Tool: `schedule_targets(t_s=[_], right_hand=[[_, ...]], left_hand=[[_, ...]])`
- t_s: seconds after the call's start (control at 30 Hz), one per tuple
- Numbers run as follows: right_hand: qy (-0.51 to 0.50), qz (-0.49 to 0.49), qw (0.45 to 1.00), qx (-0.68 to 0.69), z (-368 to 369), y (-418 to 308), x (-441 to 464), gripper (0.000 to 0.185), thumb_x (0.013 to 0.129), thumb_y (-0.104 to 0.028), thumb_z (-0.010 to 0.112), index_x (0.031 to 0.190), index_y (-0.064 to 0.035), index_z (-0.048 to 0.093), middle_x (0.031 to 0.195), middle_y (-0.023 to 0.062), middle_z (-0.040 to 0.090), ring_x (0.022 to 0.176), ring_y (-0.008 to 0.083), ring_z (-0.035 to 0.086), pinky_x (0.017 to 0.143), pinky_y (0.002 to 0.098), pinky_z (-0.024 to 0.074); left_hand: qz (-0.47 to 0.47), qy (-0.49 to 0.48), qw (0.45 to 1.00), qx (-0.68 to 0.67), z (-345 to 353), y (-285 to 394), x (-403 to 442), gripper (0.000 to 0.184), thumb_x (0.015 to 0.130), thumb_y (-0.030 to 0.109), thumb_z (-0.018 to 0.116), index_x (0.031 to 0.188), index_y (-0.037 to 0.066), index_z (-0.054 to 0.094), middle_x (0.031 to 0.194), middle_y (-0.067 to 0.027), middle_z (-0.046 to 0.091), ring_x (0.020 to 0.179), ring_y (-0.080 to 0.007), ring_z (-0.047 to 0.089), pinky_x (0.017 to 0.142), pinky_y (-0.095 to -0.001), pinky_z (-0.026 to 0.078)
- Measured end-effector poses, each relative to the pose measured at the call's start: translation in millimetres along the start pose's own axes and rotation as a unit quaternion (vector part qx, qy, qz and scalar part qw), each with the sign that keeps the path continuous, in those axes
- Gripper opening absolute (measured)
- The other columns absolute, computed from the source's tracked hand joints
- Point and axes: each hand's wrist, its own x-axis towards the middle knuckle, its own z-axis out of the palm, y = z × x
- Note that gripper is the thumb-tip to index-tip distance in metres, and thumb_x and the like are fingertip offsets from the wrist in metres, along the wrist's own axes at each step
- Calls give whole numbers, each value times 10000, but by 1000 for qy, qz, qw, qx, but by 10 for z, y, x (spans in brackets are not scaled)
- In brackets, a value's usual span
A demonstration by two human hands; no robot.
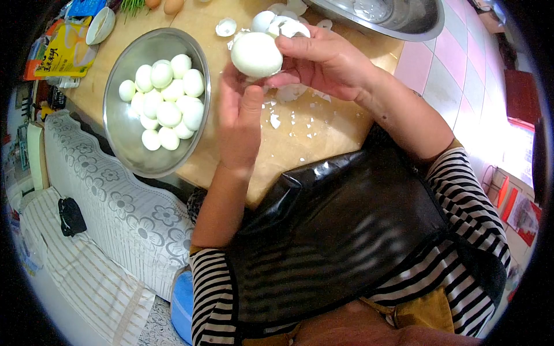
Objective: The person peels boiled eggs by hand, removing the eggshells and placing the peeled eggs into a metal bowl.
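Note:
A peeled boiled egg (257, 55), smooth and white, is held up between my two hands above the wooden table. My left hand (239, 118) supports it from below and the left, its fingers partly hidden behind the egg. From the right, my right hand (329, 60) grips the egg, with the thumb at its side and fingers underneath. Pieces of eggshell (291, 27) show just beyond the right thumb; I cannot tell if the hand touches them. To the left, a steel bowl (124, 138) holds several peeled eggs (168, 114).
Shell bits (275, 121) lie scattered on the table (274, 173) below my hands. A large metal basin (430, 23) stands at the back right. Brown eggs (173, 7), a small white bowl (101, 26) and a yellow packet (69, 46) are at the back left.

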Motion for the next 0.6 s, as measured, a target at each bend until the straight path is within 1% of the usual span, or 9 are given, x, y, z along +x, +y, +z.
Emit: schedule_targets(t_s=[0.07,0.13,0.17,0.33,0.4,0.43,0.47,0.53,0.6], right_hand=[[-18,-20,999,45,-19,47,36,423,937,-259,603,1259,-5,501,1155,131,623,1028,221,641,850,318,577],[-38,-40,994,90,-37,91,58,422,940,-252,598,1263,0,497,1162,138,620,1043,229,637,866,322,573],[-23,-48,995,90,-41,108,63,433,939,-253,600,1272,1,492,1169,142,617,1045,233,636,875,323,571],[35,-61,997,33,-55,67,52,442,933,-236,605,1296,-11,489,1175,133,613,1038,221,635,873,316,571],[69,-67,994,-54,-16,-20,36,365,885,-183,677,1211,-58,570,1069,110,660,906,186,671,771,279,567],[69,-68,994,-54,-18,-40,36,365,885,-183,677,1211,-58,570,1069,110,660,906,186,671,771,279,567],[78,-96,982,-139,-26,-54,35,338,872,-170,689,1179,-61,599,1054,98,668,898,173,668,771,275,555],[88,-122,963,-223,-56,-52,28,310,859,-156,701,1146,-64,628,1040,87,676,890,160,665,771,271,542],[71,-224,860,-453,-90,-15,20,308,849,-134,713,1131,-36,637,1062,42,658,996,144,623,851,298,509]], left_hand=[[-51,-6,996,-79,70,-45,-5,471,990,270,508,1349,-11,392,1288,-120,491,1169,-208,502,1014,-371,405],[-144,-122,942,-278,92,-161,-32,483,1021,309,416,1376,-16,364,1333,-140,471,1209,-234,487,1064,-418,368],[-188,-127,922,-313,76,-183,-55,460,1018,269,432,1373,-18,376,1340,-149,469,1199,-241,498,1045,-433,401],[-163,-129,959,-191,88,-14,-79,386,1013,242,443,1288,-28,452,1314,-151,489,1174,-247,521,985,-424,457],[-159,-103,971,-145,44,19,-40,363,1009,235,450,1255,-31,475,1310,-157,492,1164,-252,528,966,-419,472],[-126,-73,981,-125,12,13,-19,377,1010,249,445,1257,-35,465,1286,-157,504,1126,-249,542,944,-412,483],[-92,-44,989,-105,-17,9,0,392,1011,263,440,1259,-40,455,1261,-158,516,1088,-246,557,923,-405,493],[-90,-25,988,-126,-75,24,44,409,1014,282,429,1272,-35,443,1233,-153,525,1045,-239,563,884,-393,504],[-89,-3,985,-147,-96,48,55,426,1018,302,417,1284,-30,431,1205,-148,534,1003,-232,569,845,-380,514]])
